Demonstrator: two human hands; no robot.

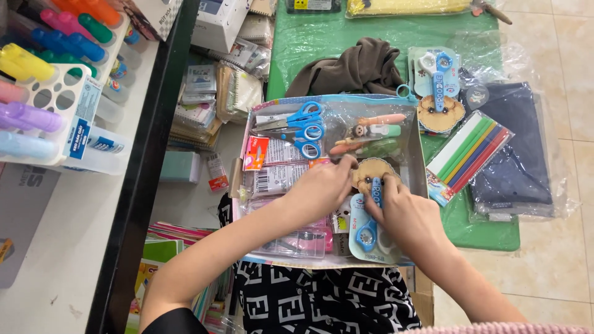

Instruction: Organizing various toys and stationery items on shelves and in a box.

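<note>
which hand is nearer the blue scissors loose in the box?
Left. The left hand sits just below the blue scissors, fingers near their tips. The right hand is lower and off to the side, on the carded scissors pack.

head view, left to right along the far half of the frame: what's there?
Marker rack → black table edge → stacked notebooks → blue-handled scissors in the box → brown cloth → carded blue scissors → coloured stick pack → dark bagged fabric.
</note>
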